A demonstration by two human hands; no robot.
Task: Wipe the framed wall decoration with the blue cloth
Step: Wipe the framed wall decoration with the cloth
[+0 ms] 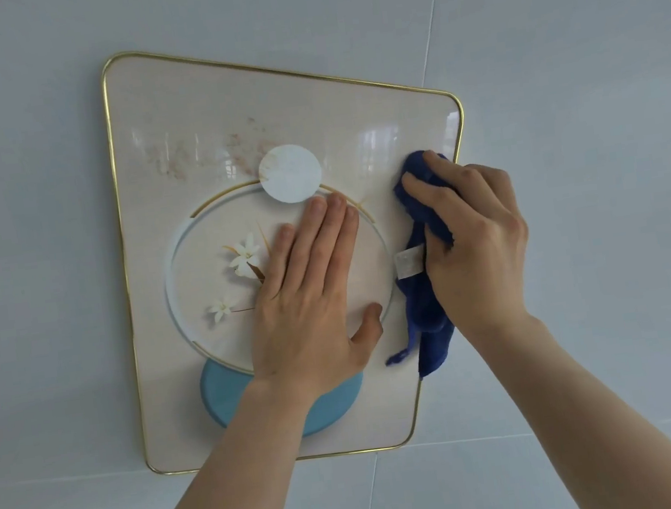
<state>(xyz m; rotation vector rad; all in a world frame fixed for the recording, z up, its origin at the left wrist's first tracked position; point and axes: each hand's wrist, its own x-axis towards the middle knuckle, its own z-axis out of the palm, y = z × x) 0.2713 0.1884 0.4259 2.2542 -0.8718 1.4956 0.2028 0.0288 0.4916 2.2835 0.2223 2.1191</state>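
Note:
The framed wall decoration (pixel 163 106) hangs on the wall, cream-coloured with a thin gold rim, white flowers, a white disc and a blue disc. Faint brownish smudges mark its upper left area. My left hand (pixel 309 295) lies flat on the middle of the picture, fingers together and palm against the surface. My right hand (pixel 471 237) presses the blue cloth (pixel 425 311) against the picture's right side, near the gold rim. The cloth hangs down below my palm, with a white label showing.
Pale grey wall tiles (pixel 573 34) with thin seams surround the decoration on all sides. Both my forearms reach up from the bottom of the view.

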